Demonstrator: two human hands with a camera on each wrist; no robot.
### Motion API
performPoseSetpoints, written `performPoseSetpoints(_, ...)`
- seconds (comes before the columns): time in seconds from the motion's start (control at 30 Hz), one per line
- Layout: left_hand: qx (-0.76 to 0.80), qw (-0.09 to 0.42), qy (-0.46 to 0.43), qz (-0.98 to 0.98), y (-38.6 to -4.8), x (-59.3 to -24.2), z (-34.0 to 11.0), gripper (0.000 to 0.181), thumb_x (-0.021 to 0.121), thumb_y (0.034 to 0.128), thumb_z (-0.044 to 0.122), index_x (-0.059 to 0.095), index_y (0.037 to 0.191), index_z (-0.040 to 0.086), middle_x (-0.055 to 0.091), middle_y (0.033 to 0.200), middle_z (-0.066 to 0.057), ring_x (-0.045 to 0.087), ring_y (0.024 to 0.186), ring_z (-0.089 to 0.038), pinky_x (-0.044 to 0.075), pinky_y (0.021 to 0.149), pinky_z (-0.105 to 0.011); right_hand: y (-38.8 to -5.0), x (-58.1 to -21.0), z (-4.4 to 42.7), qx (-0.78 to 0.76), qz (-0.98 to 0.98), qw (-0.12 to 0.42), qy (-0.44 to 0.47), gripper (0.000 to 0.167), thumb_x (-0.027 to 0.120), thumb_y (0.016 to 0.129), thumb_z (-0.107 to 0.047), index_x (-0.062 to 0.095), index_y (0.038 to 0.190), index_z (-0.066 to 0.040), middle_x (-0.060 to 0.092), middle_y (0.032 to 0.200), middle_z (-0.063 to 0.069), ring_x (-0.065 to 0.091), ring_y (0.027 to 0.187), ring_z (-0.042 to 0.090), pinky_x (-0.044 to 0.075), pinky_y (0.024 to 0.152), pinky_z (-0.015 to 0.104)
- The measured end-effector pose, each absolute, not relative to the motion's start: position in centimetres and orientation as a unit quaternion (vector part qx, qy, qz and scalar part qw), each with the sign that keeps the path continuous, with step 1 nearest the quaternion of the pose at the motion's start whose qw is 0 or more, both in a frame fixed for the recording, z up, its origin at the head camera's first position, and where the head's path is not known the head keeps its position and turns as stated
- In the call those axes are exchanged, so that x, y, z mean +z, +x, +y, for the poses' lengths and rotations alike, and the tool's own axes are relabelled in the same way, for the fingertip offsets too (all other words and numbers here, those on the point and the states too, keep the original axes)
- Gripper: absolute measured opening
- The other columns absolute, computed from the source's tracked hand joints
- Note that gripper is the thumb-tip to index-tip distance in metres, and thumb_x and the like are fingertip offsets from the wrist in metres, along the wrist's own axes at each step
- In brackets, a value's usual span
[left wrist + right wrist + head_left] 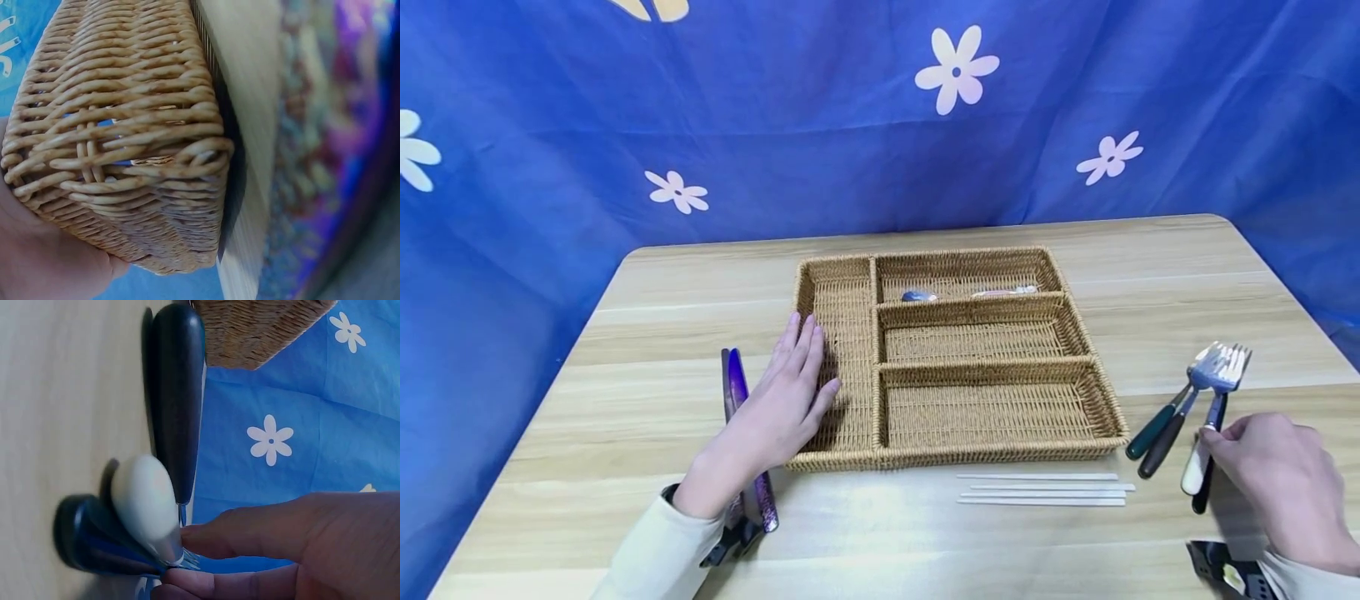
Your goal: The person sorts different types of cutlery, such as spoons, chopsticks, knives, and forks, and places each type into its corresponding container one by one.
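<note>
My left hand (790, 387) rests over the left wall of the woven cutlery tray (1000, 452), fingers extended into its long left compartment. In the left wrist view, part of that hand (50, 250) shows beside the tray's corner (137, 137). At right, my right hand (1273, 475) pinches a white-handled fork (1197, 468) near its neck, between thumb and fingers. A black-handled piece (1202, 493) lies under or against that fork. Just left of these are a green-handled piece (1148, 432) and another black-handled one (1163, 447), their metal ends overlapping the fork's.
Several thin white sticks (1045, 502) lie in front of the tray. Long purple, glittery pieces (766, 504) lie under the left forearm. The tray's back compartment holds small shiny utensils (919, 296). A blue flowered cloth (820, 117) hangs behind the table.
</note>
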State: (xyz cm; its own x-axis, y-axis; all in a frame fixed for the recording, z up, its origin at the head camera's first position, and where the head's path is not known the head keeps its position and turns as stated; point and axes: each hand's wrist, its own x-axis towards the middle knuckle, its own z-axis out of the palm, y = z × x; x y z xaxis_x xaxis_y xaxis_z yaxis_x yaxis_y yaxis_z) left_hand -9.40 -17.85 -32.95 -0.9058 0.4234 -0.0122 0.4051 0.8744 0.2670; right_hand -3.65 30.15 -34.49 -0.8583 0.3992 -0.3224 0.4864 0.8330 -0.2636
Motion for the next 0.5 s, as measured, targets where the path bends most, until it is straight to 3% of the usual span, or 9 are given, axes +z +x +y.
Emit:
performPoseSetpoints(0.27,0.133,0.037,0.211,0.968,-9.42,-33.11,-17.90,0.073,0.041,0.1030,0.035,0.010,0.148,-0.012,-0.001,0.158,-0.026,-0.014,0.145,-0.034,0.004,0.118,-0.051,-3.75,-34.97,30.18,-0.163,0.937,0.163,0.262,0.038,0.057,0.093,-0.034,0.066,0.065,-0.010,0.050,0.063,0.008,0.048,0.066,0.029,0.034,0.047,0.034)
performPoseSetpoints(0.5,0.135,0.037,0.205,0.969,-9.27,-33.33,-17.99,0.075,0.041,0.1029,0.039,0.009,0.149,-0.011,0.000,0.158,-0.026,-0.014,0.145,-0.033,0.001,0.118,-0.048,-3.92,-35.40,30.31,-0.174,0.933,0.170,0.267,0.047,0.058,0.089,-0.040,0.063,0.056,-0.008,0.053,0.057,0.006,0.049,0.059,0.026,0.036,0.044,0.034)
